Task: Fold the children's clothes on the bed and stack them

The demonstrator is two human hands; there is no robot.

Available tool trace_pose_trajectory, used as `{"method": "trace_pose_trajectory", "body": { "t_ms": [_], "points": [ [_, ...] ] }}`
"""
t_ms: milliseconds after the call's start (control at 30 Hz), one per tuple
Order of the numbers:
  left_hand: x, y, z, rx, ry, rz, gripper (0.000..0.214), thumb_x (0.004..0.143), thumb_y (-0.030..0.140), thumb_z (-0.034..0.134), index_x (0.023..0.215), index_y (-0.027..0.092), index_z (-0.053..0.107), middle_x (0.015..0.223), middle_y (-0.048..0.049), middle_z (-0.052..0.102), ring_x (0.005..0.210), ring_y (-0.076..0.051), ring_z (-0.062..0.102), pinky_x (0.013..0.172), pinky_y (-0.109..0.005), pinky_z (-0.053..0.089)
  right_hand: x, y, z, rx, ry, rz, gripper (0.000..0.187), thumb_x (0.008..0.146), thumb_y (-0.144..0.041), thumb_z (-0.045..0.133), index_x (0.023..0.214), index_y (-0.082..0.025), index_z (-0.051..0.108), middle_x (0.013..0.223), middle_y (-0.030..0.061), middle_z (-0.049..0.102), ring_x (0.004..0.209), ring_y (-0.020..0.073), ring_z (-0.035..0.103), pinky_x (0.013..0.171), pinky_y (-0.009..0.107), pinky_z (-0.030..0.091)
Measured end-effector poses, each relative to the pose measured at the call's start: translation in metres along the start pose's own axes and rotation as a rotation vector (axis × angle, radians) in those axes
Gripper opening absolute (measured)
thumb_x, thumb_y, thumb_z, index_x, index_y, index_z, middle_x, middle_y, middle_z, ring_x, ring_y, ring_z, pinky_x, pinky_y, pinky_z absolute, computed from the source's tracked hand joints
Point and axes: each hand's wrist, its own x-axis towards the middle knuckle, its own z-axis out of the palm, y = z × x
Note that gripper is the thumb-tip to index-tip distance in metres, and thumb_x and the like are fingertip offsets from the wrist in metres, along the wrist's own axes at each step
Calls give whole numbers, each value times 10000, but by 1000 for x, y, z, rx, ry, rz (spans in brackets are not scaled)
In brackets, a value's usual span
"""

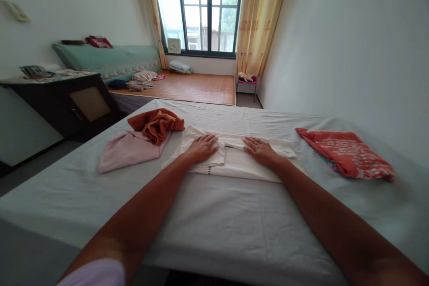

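A white shirt (248,167) with dark lettering near its front edge lies folded into a long flat strip on the sheeted table or bed in front of me. My left hand (201,148) rests flat on its left part, fingers stretched out. Palm down on the right part lies my right hand (259,149), its fingers slightly spread. Both hands press on the cloth and hold nothing. To the left of the shirt are a crumpled rust-orange garment (157,124) and a folded pink garment (129,152), partly overlapping. A red patterned garment (351,152) lies folded at the right.
The white sheet (214,214) covers the surface. Beyond it stands a bed with a brown mat (201,87), with clothes and a pillow on it. A dark cabinet (77,103) is at the left, a small stool (247,80) by the curtain, and a wall (335,44) along the right.
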Motion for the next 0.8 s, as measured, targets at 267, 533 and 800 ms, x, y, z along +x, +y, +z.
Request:
{"method": "trace_pose_trajectory", "body": {
  "t_ms": [267, 533, 800],
  "points": [
    [-3, -4, -2, 33, -4, -52, 559, 945, 548, 266, 1431, 303, 395, 1528, -33, 339, 1418, -249, 257, 1141, -448, 182, -11, 55, -3, -46, -1, 233, 543, 968, -485, 211, 1460, -301, 351, 1530, 12, 328, 1403, 227, 291, 1133, 475, 214],
    [-5, -3, -3, 34, -11, -56, 549, 951, 544, 250, 1428, 317, 398, 1528, -24, 338, 1414, -245, 270, 1141, -448, 178, -22, 91, 2, -73, 98, 450, 520, 961, -402, 246, 1413, -231, 436, 1494, 63, 394, 1362, 256, 351, 1102, 515, 266],
    [-8, -28, -10, 73, 14, -172, 528, 956, 493, 275, 1405, 270, 442, 1516, -43, 362, 1413, -255, 266, 1133, -450, 198, -32, 104, 4, -59, 239, 444, 470, 908, -216, 328, 1314, -108, 538, 1338, 146, 559, 1252, 246, 487, 1086, 401, 334]
  ]
}}
